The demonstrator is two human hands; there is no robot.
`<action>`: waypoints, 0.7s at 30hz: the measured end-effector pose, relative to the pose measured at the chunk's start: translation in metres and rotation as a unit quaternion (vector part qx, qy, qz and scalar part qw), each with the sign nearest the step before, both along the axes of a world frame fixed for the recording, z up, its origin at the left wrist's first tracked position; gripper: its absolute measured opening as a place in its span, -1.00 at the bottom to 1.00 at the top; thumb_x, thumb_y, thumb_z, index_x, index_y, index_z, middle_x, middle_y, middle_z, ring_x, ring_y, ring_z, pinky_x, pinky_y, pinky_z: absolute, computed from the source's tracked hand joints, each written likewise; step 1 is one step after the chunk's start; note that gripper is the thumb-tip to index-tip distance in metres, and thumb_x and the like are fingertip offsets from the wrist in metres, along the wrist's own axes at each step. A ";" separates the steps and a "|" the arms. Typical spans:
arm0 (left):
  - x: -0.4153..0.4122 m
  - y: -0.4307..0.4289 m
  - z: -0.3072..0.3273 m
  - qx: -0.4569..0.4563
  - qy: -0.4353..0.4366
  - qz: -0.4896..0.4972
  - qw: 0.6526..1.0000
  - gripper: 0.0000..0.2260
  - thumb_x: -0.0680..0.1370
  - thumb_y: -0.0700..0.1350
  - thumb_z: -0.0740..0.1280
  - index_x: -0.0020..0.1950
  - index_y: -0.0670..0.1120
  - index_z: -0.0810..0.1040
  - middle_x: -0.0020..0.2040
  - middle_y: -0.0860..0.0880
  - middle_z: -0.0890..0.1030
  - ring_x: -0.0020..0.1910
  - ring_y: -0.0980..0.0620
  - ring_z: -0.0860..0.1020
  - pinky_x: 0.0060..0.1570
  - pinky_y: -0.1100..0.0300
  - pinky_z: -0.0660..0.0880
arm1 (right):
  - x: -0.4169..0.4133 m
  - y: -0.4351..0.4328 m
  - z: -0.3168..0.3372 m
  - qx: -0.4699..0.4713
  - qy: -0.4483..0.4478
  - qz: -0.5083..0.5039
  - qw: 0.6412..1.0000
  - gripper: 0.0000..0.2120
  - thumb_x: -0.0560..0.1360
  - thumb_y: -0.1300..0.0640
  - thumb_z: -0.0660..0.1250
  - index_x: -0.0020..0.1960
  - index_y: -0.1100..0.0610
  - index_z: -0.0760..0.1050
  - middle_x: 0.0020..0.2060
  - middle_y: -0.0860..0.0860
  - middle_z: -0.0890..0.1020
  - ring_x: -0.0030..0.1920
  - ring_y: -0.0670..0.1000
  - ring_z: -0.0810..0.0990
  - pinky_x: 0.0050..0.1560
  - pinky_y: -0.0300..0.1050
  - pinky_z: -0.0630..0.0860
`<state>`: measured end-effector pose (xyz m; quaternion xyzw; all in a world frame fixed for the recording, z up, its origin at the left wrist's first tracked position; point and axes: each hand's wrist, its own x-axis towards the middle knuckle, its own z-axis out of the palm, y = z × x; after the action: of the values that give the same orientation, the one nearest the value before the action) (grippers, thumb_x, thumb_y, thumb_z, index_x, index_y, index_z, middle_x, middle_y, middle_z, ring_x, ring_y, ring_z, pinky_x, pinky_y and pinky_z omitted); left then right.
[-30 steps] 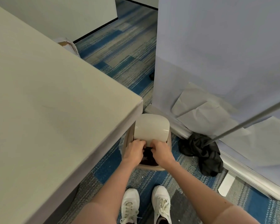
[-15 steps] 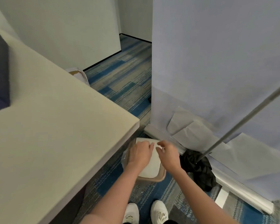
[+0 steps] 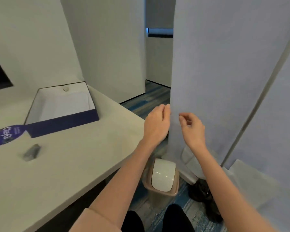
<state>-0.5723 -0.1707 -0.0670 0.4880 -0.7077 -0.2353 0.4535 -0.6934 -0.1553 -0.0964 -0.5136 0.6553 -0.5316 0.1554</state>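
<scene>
Left hand (image 3: 156, 122) and right hand (image 3: 192, 127) are held up in the air, fingers loosely curled, nothing gripped. The little tan plastic bin (image 3: 173, 190) with its glossy white domed lid (image 3: 163, 175) is sat on the stripy blue carpet (image 3: 186, 210) well below them, tucked just right of the matte worktop (image 3: 74, 164).

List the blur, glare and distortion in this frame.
Head view: motion blur smears the grey lump and leaflet on the table; small glare streaks sit on the bin lid; wide-angle distortion tilts the pole and wall; the left hand and right hand look only slightly soft; light is even.
</scene>
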 end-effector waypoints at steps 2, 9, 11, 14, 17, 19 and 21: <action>0.035 0.014 0.021 -0.029 0.020 0.044 0.998 -0.64 0.65 0.03 0.03 -0.07 -0.10 0.54 -0.12 0.01 0.60 -0.09 0.05 0.53 -0.02 0.07 0.46 | 0.033 0.008 0.025 -0.033 -0.007 0.049 0.998 -0.80 0.58 0.11 0.22 0.13 0.10 0.56 0.02 -0.02 0.62 -0.01 -0.06 0.53 0.00 -0.23 0.39; 0.198 0.068 0.029 -0.048 -0.027 0.260 0.964 -0.72 0.64 0.02 0.03 -0.02 -0.06 0.48 -0.04 0.01 0.53 0.00 -0.01 0.45 0.07 0.01 0.37 | 0.188 0.037 0.055 -0.053 0.002 0.252 0.966 -0.81 0.58 0.11 0.24 0.14 0.09 0.55 0.01 -0.07 0.59 0.00 -0.13 0.52 -0.08 -0.42 0.38; 0.249 0.082 0.020 -0.027 -0.047 0.311 0.949 -0.71 0.64 0.02 0.03 0.02 -0.07 0.50 0.00 0.00 0.53 0.03 -0.02 0.45 0.07 0.02 0.35 | 0.233 0.047 0.047 -0.042 0.008 0.310 0.950 -0.81 0.58 0.12 0.24 0.15 0.08 0.54 0.02 -0.07 0.58 0.00 -0.15 0.52 -0.02 -0.38 0.42; 0.317 0.104 0.003 0.010 -0.079 0.377 0.923 -0.73 0.64 0.01 0.05 0.03 -0.09 0.49 0.00 -0.04 0.54 0.03 -0.06 0.47 0.06 -0.01 0.36 | 0.295 0.062 0.025 -0.001 0.038 0.384 0.922 -0.79 0.59 0.09 0.23 0.18 0.06 0.53 0.06 -0.09 0.57 0.04 -0.16 0.52 0.15 -0.22 0.49; 0.376 0.126 -0.012 0.052 -0.106 0.445 0.888 -0.72 0.64 0.01 0.06 0.06 -0.09 0.49 0.05 -0.08 0.54 0.07 -0.11 0.47 0.07 0.01 0.31 | 0.346 0.077 0.004 0.046 0.098 0.460 0.881 -0.72 0.60 0.05 0.20 0.28 0.03 0.47 0.22 -0.06 0.52 0.20 -0.11 0.49 0.29 -0.15 0.43; 0.410 0.143 -0.022 0.082 -0.104 0.479 0.868 -0.72 0.63 0.03 0.06 0.07 -0.07 0.50 0.07 -0.07 0.53 0.11 -0.11 0.46 0.11 -0.01 0.29 | 0.374 0.087 -0.007 0.062 0.151 0.516 0.841 -0.64 0.62 0.02 0.14 0.39 0.01 0.37 0.37 -0.07 0.42 0.37 -0.08 0.38 0.43 -0.09 0.27; 0.440 0.162 -0.033 0.107 -0.099 0.502 0.852 -0.72 0.63 0.04 0.06 0.07 -0.05 0.50 0.06 -0.06 0.52 0.11 -0.11 0.45 0.12 -0.01 0.27 | 0.396 0.095 -0.016 0.064 0.232 0.550 0.800 -0.57 0.64 -0.02 0.03 0.50 0.00 0.21 0.49 -0.09 0.25 0.50 -0.10 0.17 0.54 -0.01 0.02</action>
<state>-0.1319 -0.0091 -0.0999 0.8431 -0.3782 -0.0001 0.3822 -0.2970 -0.0603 -0.1126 -0.8844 0.3118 -0.1790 0.2976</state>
